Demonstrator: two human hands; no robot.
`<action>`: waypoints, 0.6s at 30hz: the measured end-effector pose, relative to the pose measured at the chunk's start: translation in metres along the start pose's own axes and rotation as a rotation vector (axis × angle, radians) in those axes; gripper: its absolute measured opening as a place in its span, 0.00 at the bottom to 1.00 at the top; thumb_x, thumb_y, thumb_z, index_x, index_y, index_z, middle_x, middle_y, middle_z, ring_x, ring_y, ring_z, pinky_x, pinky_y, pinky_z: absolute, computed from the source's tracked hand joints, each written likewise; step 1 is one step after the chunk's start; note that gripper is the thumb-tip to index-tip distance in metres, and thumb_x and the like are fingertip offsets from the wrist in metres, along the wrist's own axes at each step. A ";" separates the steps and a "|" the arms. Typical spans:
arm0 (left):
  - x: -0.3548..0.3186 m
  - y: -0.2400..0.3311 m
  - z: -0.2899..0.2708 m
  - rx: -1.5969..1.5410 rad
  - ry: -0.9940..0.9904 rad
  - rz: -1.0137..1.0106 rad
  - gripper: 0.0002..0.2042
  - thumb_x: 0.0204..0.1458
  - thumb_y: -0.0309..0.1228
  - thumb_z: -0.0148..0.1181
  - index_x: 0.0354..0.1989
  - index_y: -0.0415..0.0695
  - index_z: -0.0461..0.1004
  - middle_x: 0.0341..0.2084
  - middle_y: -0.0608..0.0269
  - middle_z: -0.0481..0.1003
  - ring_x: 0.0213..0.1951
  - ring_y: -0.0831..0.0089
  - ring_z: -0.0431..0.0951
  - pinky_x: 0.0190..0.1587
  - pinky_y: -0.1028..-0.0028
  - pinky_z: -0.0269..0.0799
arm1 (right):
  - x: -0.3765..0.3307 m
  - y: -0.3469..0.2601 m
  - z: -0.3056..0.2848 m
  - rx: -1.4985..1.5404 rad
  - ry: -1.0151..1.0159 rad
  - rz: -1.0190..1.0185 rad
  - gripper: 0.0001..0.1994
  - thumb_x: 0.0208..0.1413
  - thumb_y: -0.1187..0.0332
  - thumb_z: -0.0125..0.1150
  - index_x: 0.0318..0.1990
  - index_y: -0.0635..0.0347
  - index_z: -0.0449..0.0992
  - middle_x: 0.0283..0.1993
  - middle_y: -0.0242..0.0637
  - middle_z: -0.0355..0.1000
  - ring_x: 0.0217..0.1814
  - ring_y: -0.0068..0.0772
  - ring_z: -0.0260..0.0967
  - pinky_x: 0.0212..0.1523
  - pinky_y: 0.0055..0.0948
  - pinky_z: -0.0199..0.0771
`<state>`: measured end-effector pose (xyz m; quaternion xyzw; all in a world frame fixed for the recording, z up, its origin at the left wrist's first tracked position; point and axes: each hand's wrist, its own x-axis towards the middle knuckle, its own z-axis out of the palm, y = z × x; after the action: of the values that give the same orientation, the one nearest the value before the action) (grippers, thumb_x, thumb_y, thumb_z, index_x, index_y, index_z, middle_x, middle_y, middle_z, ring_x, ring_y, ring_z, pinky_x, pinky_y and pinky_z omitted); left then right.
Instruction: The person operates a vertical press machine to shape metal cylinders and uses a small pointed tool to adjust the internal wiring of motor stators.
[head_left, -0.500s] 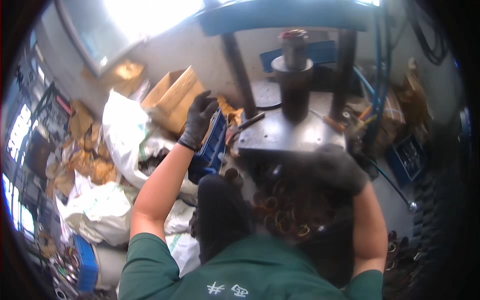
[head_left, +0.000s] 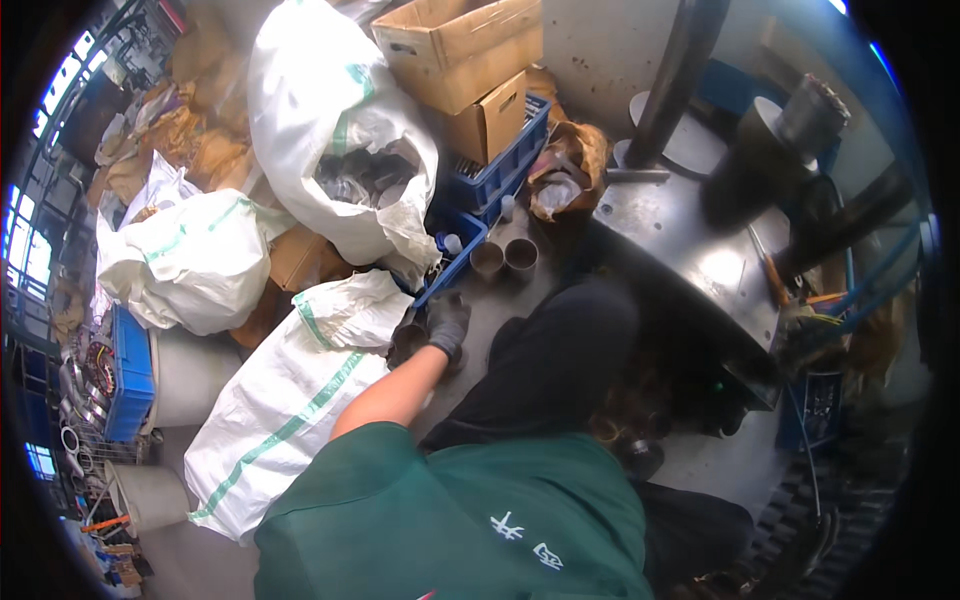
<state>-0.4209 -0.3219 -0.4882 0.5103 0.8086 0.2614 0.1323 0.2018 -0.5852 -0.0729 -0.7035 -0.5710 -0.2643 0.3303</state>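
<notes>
Well, the gloved left hand (head_left: 449,322) lay by a half-hidden dark cylinder (head_left: 403,346) near the lower corner of the blue crate (head_left: 460,269), 2 open-topped cylinders (head_left: 519,260) on the floor (head_left: 494,303) beyond, though whether its obscured fingers gripped anything I couldn't tell, and the right hand was out of view.

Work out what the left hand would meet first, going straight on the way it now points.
The left hand would probably meet the near edge of the closest blue bin first, though depth is hard to judge.
</notes>
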 end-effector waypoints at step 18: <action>0.011 -0.100 0.074 0.179 -0.002 -0.558 0.18 0.49 0.48 0.71 0.43 0.51 0.83 0.47 0.55 0.82 0.49 0.55 0.82 0.49 0.58 0.77 | 0.156 0.117 0.155 -0.868 0.432 -0.112 0.16 0.70 0.61 0.58 0.59 0.57 0.73 0.58 0.44 0.76 0.55 0.49 0.77 0.55 0.47 0.81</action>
<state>-0.4662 -0.3250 -0.6046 0.2779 0.9374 0.1419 0.1544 0.3477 -0.3832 -0.0742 -0.6736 -0.3634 -0.6354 0.1025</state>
